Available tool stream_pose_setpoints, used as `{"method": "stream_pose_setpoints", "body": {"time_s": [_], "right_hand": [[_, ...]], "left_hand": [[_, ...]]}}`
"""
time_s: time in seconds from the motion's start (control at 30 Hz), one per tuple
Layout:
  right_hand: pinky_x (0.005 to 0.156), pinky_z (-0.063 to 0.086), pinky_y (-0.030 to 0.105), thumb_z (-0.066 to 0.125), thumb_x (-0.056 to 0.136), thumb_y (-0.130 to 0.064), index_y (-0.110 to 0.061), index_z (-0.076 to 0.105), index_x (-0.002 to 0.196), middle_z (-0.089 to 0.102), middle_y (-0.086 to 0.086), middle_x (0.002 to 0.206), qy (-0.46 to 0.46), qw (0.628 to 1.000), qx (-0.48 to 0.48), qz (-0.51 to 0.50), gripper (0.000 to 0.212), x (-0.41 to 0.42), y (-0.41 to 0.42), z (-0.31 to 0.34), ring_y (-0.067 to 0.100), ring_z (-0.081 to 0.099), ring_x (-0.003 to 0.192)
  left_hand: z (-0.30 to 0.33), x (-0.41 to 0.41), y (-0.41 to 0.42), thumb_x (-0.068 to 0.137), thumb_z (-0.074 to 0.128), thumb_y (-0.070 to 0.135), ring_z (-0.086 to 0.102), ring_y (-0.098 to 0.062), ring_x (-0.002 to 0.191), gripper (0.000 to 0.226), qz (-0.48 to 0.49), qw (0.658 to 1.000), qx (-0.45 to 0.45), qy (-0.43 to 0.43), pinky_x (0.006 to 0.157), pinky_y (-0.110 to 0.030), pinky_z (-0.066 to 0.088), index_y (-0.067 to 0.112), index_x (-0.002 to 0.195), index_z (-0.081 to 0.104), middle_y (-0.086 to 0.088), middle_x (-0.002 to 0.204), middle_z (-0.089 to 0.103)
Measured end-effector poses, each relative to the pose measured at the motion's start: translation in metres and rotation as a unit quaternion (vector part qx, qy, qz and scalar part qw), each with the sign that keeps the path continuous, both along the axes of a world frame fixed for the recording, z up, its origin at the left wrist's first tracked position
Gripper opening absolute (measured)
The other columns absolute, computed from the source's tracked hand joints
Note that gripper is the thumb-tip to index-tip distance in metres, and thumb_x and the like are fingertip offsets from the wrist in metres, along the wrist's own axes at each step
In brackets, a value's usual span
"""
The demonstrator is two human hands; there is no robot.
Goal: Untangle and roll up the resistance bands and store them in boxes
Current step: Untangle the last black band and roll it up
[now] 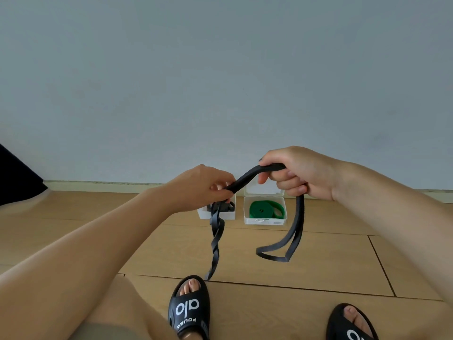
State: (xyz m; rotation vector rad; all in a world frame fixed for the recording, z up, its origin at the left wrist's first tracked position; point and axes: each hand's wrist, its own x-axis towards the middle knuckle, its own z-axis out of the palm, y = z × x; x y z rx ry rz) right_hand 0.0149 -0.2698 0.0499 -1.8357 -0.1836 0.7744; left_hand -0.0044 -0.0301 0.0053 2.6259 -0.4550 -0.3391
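The left black slide sandal (188, 307) reads "alo" in white on its strap, with smaller "ROUEA" beside.

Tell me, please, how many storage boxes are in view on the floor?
2. The right box, lid open, holds a rolled green band. The left box sits beside it, partly hidden behind the left hand and the black band. Others may lie out of view.

black band (298, 224): matt rubbery strap, smooth | green band (263, 209): same rubbery look, slight sheen | boxes (264, 218): white-ish translucent plastic, smooth | floor (318, 261): wood planks, satin finish | slides (188, 309): black matt foam-like | wall (220, 69): plain matt paint
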Motion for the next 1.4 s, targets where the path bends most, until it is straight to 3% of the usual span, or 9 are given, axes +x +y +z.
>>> {"method": "stream_pose_setpoints", "body": {"time_s": [0.23, 0.37, 0.47, 0.57, 0.77, 0.83, 1.0, 1.17, 1.4], "right_hand": [[0.043, 0.019, 0.023, 0.053, 0.107, -0.032, -0.004, 0.069, 0.094, 0.022, -0.006, 0.056, 0.017, 1.0, 0.006, 0.019, 0.036, 0.001, 0.002, 0.003, 0.01, 0.018, 0.046], [0.044, 0.024, 0.023, 0.047, 0.109, -0.029, -0.006, 0.072, 0.114, 0.021, -0.004, 0.058, 0.054, 0.994, -0.047, 0.08, 0.035, 0.002, -0.004, 0.003, 0.011, 0.018, 0.046], [0.056, 0.045, 0.029, 0.043, 0.109, -0.024, -0.002, 0.074, 0.109, 0.046, 0.003, 0.059, 0.056, 0.991, -0.064, 0.107, 0.038, 0.0, -0.004, -0.002, 0.016, 0.044, 0.05], [0.067, 0.053, 0.032, 0.043, 0.107, -0.019, 0.001, 0.073, 0.104, 0.071, 0.01, 0.082, 0.068, 0.993, -0.033, 0.087, 0.036, 0.001, -0.001, -0.006, 0.018, 0.059, 0.064], [0.047, 0.024, 0.026, 0.047, 0.107, -0.041, -0.006, 0.07, 0.104, 0.031, -0.004, 0.056, 0.011, 0.993, -0.069, 0.096, 0.041, -0.004, 0.012, -0.007, 0.013, 0.021, 0.048], [0.046, 0.023, 0.025, 0.051, 0.107, -0.04, -0.006, 0.074, 0.106, 0.026, -0.003, 0.057, -0.006, 0.992, -0.082, 0.099, 0.042, -0.005, 0.015, -0.009, 0.013, 0.02, 0.048], [0.052, 0.041, 0.024, 0.051, 0.107, -0.024, -0.006, 0.066, 0.093, 0.053, 0.0, 0.066, 0.053, 0.996, -0.028, 0.061, 0.027, -0.003, 0.016, -0.013, 0.013, 0.044, 0.053], [0.051, 0.025, 0.026, 0.047, 0.105, -0.024, -0.007, 0.064, 0.09, 0.033, -0.005, 0.057, 0.054, 0.998, 0.016, 0.027, 0.028, 0.003, 0.016, -0.012, 0.011, 0.021, 0.049], [0.045, 0.015, 0.024, 0.056, 0.105, -0.034, -0.003, 0.07, 0.099, 0.02, -0.007, 0.054, 0.026, 0.999, -0.04, 0.023, 0.034, 0.001, 0.017, -0.008, 0.01, 0.016, 0.046]], "left_hand": [[0.002, -0.002, 0.001, 0.098, 0.061, 0.037, 0.069, -0.03, 0.088, 0.011, 0.012, 0.998, -0.051, 0.022, 0.086, -0.055, 0.054, 0.031, 0.093, 0.069, 0.006, 0.088, 0.076], [0.001, -0.003, 0.004, 0.101, 0.058, 0.024, 0.073, -0.015, 0.089, 0.014, 0.0, 0.996, -0.065, 0.053, 0.092, -0.046, 0.057, 0.032, 0.096, 0.069, 0.006, 0.092, 0.077], [-0.001, -0.004, 0.002, 0.102, 0.056, 0.023, 0.071, -0.008, 0.089, 0.018, -0.014, 0.996, -0.059, 0.064, 0.088, -0.035, 0.058, 0.033, 0.096, 0.07, 0.008, 0.09, 0.075], [-0.001, -0.005, 0.0, 0.101, 0.057, 0.029, 0.068, -0.012, 0.087, 0.017, -0.012, 0.997, -0.057, 0.059, 0.083, -0.036, 0.056, 0.037, 0.095, 0.071, 0.005, 0.087, 0.073], [0.004, -0.006, -0.008, 0.102, 0.057, 0.03, 0.066, -0.026, 0.086, 0.017, -0.002, 0.997, -0.05, 0.052, 0.08, -0.046, 0.054, 0.036, 0.096, 0.071, 0.008, 0.085, 0.071], [0.005, -0.007, -0.012, 0.101, 0.056, 0.028, 0.068, -0.028, 0.087, 0.016, 0.004, 0.997, -0.056, 0.051, 0.08, -0.046, 0.055, 0.029, 0.094, 0.07, 0.01, 0.083, 0.073], [0.002, -0.006, -0.014, 0.099, 0.057, 0.025, 0.066, -0.019, 0.08, 0.015, -0.002, 0.998, -0.061, 0.029, 0.071, -0.038, 0.05, 0.022, 0.086, 0.063, 0.005, 0.084, 0.072], [-0.001, -0.006, -0.017, 0.097, 0.064, 0.039, 0.063, -0.011, 0.076, 0.017, -0.013, 0.998, -0.061, -0.015, 0.068, -0.026, 0.049, 0.03, 0.084, 0.057, 0.004, 0.082, 0.067], [0.002, -0.002, -0.014, 0.107, 0.044, 0.04, 0.063, -0.019, 0.075, 0.024, -0.032, 0.996, 0.016, -0.078, 0.07, -0.039, 0.053, 0.025, 0.101, 0.062, 0.003, 0.086, 0.069]]}}
